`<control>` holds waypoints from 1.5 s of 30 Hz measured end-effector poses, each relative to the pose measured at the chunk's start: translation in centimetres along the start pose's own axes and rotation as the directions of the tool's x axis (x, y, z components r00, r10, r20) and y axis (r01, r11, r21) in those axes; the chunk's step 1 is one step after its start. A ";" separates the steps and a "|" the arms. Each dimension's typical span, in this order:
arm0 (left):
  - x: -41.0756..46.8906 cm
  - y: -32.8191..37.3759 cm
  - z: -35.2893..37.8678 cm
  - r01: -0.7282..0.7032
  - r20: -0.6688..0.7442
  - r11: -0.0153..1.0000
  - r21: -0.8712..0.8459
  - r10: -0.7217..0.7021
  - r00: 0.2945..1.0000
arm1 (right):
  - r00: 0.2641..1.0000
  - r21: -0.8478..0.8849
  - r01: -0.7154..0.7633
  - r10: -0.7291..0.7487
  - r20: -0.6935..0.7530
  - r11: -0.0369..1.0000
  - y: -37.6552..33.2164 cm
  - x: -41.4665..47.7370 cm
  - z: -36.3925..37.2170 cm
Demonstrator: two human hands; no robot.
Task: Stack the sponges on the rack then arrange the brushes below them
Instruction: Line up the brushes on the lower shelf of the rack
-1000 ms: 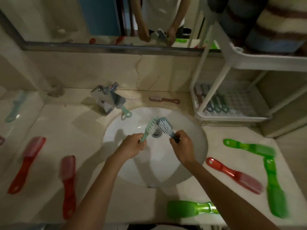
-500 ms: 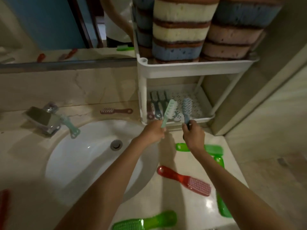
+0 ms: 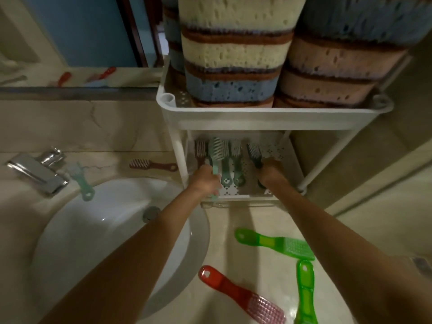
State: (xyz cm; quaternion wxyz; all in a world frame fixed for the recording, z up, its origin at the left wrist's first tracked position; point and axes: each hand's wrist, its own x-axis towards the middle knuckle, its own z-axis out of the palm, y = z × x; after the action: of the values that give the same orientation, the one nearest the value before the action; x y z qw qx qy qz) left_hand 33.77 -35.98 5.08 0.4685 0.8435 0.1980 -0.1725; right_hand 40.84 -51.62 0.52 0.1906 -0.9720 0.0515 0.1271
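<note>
Head view shows the sponges (image 3: 236, 54) already stacked on the rack (image 3: 257, 118); below them, the left hand (image 3: 207, 181) pinches a mint brush (image 3: 216, 153) and the right hand (image 3: 271, 171) a dark brush (image 3: 253, 153). Both need laying beside the shelved row, then loosening the fingers; more brushes wait on the counter (image 3: 233, 220) in front of the rack.

Rack (image 3: 257, 122): sponges (image 3: 233, 54) above (stacked), brushes (image 3: 226, 160) below.

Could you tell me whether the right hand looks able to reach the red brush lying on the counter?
Probably yes, once freed: the red brush lies uncovered on the counter, but the right hand now grips a dark brush inside the rack's lower shelf.
</note>
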 end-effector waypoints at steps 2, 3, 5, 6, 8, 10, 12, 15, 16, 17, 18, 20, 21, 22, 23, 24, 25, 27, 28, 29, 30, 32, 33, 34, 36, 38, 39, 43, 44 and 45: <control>0.4 0.1 0.1 -0.014 -0.047 0.999 -0.048 0.011 0.999 | 1.000 -0.011 0.008 -0.008 0.024 1.000 -0.4 0.6 0.5; 0.5 0.1 0.1 -0.015 -0.072 0.997 -0.071 0.010 0.997 | 1.000 0.004 0.015 -0.015 0.026 1.000 -0.6 0.8 0.8; 0.8 0.1 0.1 -0.007 -0.095 0.994 -0.108 -0.003 0.995 | 0.999 0.060 0.038 -0.039 0.016 0.998 -1.0 1.1 1.2; 0.8 0.0 0.0 0.002 -0.089 0.992 -0.123 -0.013 0.996 | 0.999 0.085 0.043 -0.043 0.004 0.995 -1.1 1.2 1.3; 0.9 -0.2 -0.1 0.006 -0.074 0.991 -0.131 -0.016 0.997 | 0.999 0.101 0.044 -0.042 -0.024 0.994 -1.2 1.4 1.6; 0.9 -0.3 -0.1 0.004 -0.068 0.993 -0.118 -0.012 0.998 | 0.999 0.111 0.033 -0.030 -0.029 0.993 -1.1 1.7 1.8; 1.0 -0.5 0.1 0.003 -0.067 0.992 -0.124 -0.011 0.998 | 0.999 0.091 0.031 -0.029 -0.019 0.995 -1.0 1.8 1.9; 1.1 -0.6 0.4 -0.031 -0.079 0.988 -0.149 0.020 0.997 | 0.992 0.119 0.059 -0.045 -0.120 0.991 -1.0 1.0 1.5; 1.1 -0.5 0.7 -0.047 -0.079 0.985 -0.164 0.035 0.996 | 0.985 0.226 0.104 -0.069 -0.156 0.969 -1.2 0.3 1.2; 1.1 -0.4 1.0 -0.059 -0.075 0.981 -0.184 0.046 0.996 | 0.981 0.362 0.162 -0.108 -0.164 0.918 -1.4 -0.6 1.0; 1.1 -0.3 1.3 -0.063 -0.070 0.977 -0.203 0.049 0.996 | 0.980 0.493 0.196 -0.151 -0.131 0.848 -1.7 -1.6 0.8; 1.0 0.2 2.0 -0.068 -0.041 0.976 -0.208 0.060 0.997 | 0.986 0.712 0.139 -0.160 -0.039 0.688 -2.2 -3.4 0.9; 1.0 0.4 2.3 -0.073 -0.020 0.978 -0.196 0.070 0.997 | 0.992 0.799 0.071 -0.125 0.005 0.598 -2.2 -3.8 0.9; 0.9 0.7 2.5 -0.082 -0.003 0.981 -0.178 0.083 0.997 | 0.995 0.865 0.001 -0.089 0.051 0.503 -2.2 -4.1 0.8; 0.9 1.0 2.7 -0.098 0.009 0.982 -0.159 0.101 0.995 | 0.993 0.899 -0.067 -0.061 0.103 0.433 -2.1 -4.0 0.6; 0.9 1.2 2.8 -0.115 0.021 0.984 -0.136 0.119 0.993 | 0.988 0.908 -0.123 -0.034 0.149 0.400 -1.9 -3.9 0.2; 1.0 1.3 3.0 -0.136 0.033 0.985 -0.108 0.140 0.990 | 0.983 0.907 -0.171 0.008 0.182 0.384 -1.5 -3.5 -0.1; 1.3 1.1 3.1 -0.192 0.064 0.981 0.009 0.191 0.980 | 0.968 0.892 -0.249 0.138 0.212 0.378 -0.3 -2.3 -0.8; 1.4 1.0 3.1 -0.217 0.074 0.972 0.090 0.211 0.975 | 0.957 0.860 -0.275 0.208 0.202 0.430 0.4 -1.5 -0.9; 1.5 0.8 3.1 -0.238 0.073 0.956 0.172 0.229 0.971 | 0.949 0.798 -0.289 0.271 0.163 0.529 1.1 -0.7 -0.9; 1.5 0.6 3.1 -0.252 0.065 0.935 0.248 0.243 0.968 | 0.942 0.717 -0.293 0.318 0.105 0.632 1.6 -0.1 -1.0; 1.6 0.2 3.2 -0.287 0.056 0.880 0.378 0.288 0.956 | 0.941 0.595 -0.278 0.337 0.012 0.754 2.0 0.7 -1.1; 1.6 -0.1 3.3 -0.302 0.070 0.854 0.423 0.301 0.951 | 0.946 0.544 -0.268 0.323 -0.005 0.795 2.0 1.0 -0.9; 1.7 -0.3 3.3 -0.305 0.097 0.836 0.456 0.294 0.951 | 0.951 0.504 -0.259 0.308 -0.015 0.824 2.0 1.3 -0.8; 1.9 -1.0 3.4 -0.320 0.157 0.806 0.498 0.280 0.947 | 0.959 0.439 -0.244 0.282 -0.024 0.865 1.6 1.6 -0.4; 2.2 -1.7 3.4 -0.337 0.200 0.789 0.513 0.271 0.941 | 0.975 0.395 -0.194 0.220 -0.023 0.898 0.9 1.7 -0.1; 2.3 -2.0 3.4 -0.339 0.216 0.782 0.523 0.263 0.940 | 0.981 0.372 -0.167 0.192 -0.030 0.913 0.7 1.7 0.1; 2.0 -2.4 3.0 -0.340 0.281 0.746 0.573 0.211 0.936 | 0.983 0.284 -0.136 0.166 -0.084 0.949 0.2 1.2 0.2; 1.9 -2.5 2.9 -0.346 0.285 0.742 0.574 0.214 0.934 | 0.981 0.274 -0.142 0.173 -0.093 0.951 0.2 1.1 0.2; 1.8 -2.5 2.8 -0.351 0.284 0.740 0.574 0.223 0.933 | 0.980 0.252 -0.137 0.169 -0.109 0.958 0.1 1.1 0.2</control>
State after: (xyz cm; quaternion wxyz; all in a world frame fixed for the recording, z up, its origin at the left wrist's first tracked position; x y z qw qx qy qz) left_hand 33.77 -36.86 0.97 0.2058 0.9486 -0.0494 -0.2353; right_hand 41.78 -51.70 -0.03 0.2943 -0.9405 0.1543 0.0709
